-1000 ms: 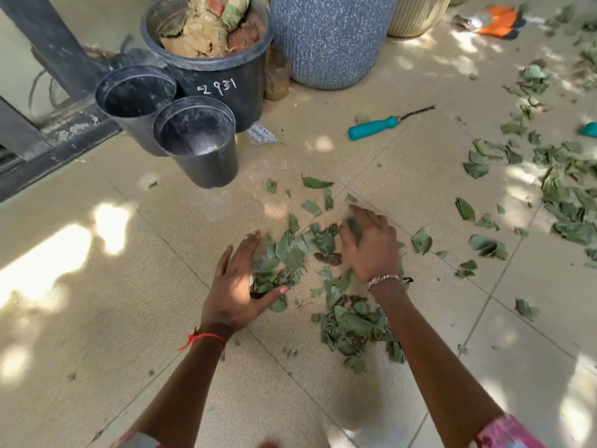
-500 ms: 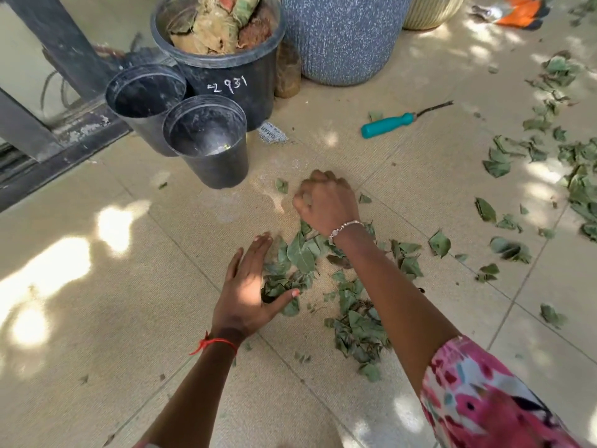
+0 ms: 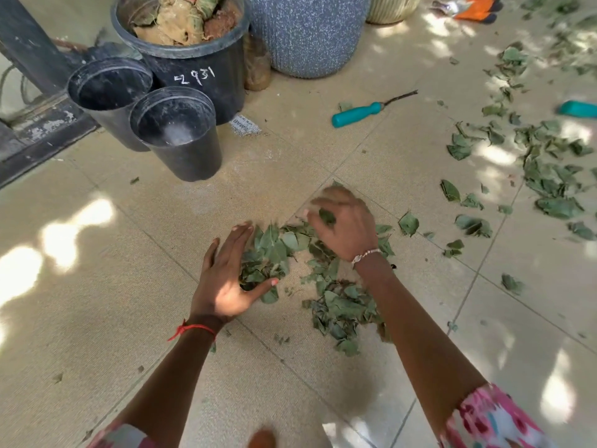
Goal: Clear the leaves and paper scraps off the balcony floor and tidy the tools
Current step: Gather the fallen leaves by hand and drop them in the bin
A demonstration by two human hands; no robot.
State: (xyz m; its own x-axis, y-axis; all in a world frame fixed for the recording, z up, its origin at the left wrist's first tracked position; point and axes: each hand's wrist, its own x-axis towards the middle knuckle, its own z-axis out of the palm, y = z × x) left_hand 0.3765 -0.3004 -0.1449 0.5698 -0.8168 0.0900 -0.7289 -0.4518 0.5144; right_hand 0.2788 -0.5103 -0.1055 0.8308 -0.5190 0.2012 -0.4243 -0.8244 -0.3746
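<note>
Balcony floor [image 3: 97, 286], beige tiles, dappled with sun. Leaf heap [image 3: 277, 250]: green, loosely gathered at centre, lying between the two hands, with a denser clump [image 3: 342, 315] just nearer the person beside the right forearm. Left hand [image 3: 226, 279]: fingers [image 3: 237, 237] straight and released, palm turned inward against the left side of the heap, thumb spread out at the heap's near edge; red thread [image 3: 193, 328] at the wrist. Right hand [image 3: 347, 224]: blurred, fingers bent downward over the far edge of the heap, one green leaf [image 3: 326, 217] showing among them; whether it is truly grasped cannot be told; bead bracelet [image 3: 365, 254] at the wrist, floral sleeve [image 3: 494, 418] on the forearm. Scattered leaves [image 3: 549, 176]: a wide spread to the right, well apart from the heap, with a few strays between. Paper scrap [image 3: 245, 124]: printed, flat on the floor at the foot of the large black pot [image 3: 200, 69], which is marked 2931 and filled with husk and dry matter. Two small black pots [image 3: 176, 130] [image 3: 109, 92]: upright, side by side, left of the scrap. Teal-handled tool [image 3: 357, 110]: lying on the floor beyond the heap, thin dark shaft pointing right. Second teal handle [image 3: 578, 108]: cut off by the right edge. Speckled grey pot [image 3: 307, 33] and ribbed cream pot [image 3: 391, 8]: along the far side. Orange item [image 3: 475, 8]: top right, partly out of view.
</note>
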